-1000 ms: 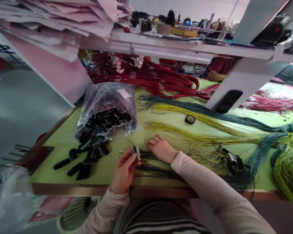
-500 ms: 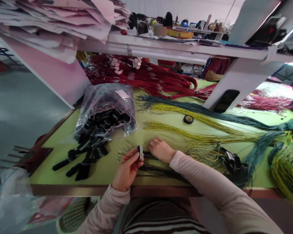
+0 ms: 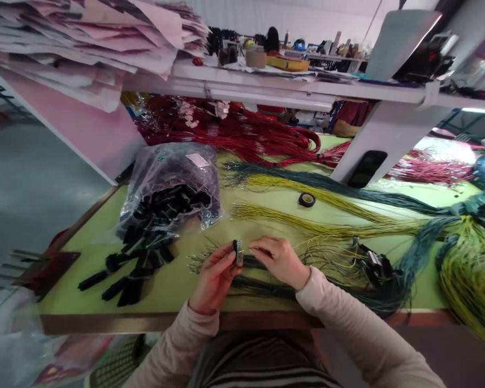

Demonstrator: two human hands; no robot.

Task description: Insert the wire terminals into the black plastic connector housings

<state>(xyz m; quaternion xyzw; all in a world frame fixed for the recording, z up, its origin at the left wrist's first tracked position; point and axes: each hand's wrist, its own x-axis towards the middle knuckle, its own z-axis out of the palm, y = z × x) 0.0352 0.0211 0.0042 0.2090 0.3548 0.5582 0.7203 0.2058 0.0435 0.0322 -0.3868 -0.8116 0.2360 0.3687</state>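
My left hand (image 3: 216,275) pinches a small black connector (image 3: 238,251) upright above the green table (image 3: 178,280). My right hand (image 3: 280,258) is just to its right, fingers curled close to the connector over a bundle of dark wires (image 3: 262,283); whether it grips a wire I cannot make out. A clear plastic bag (image 3: 173,183) of black connectors lies open to the left, with several black connectors (image 3: 125,275) spilled in front of it.
Yellow wire bundles (image 3: 319,223), dark green wires (image 3: 347,188) and red wires (image 3: 242,134) cross the table. A black tape roll (image 3: 306,200) sits mid-table. Finished harnesses (image 3: 374,264) lie at right. A white shelf (image 3: 291,89) hangs overhead, with pink papers (image 3: 84,37) at the left.
My right hand has lifted off the wires and drawn toward the connector. My left hand has shifted slightly right with the connector. The view has tilted a little.
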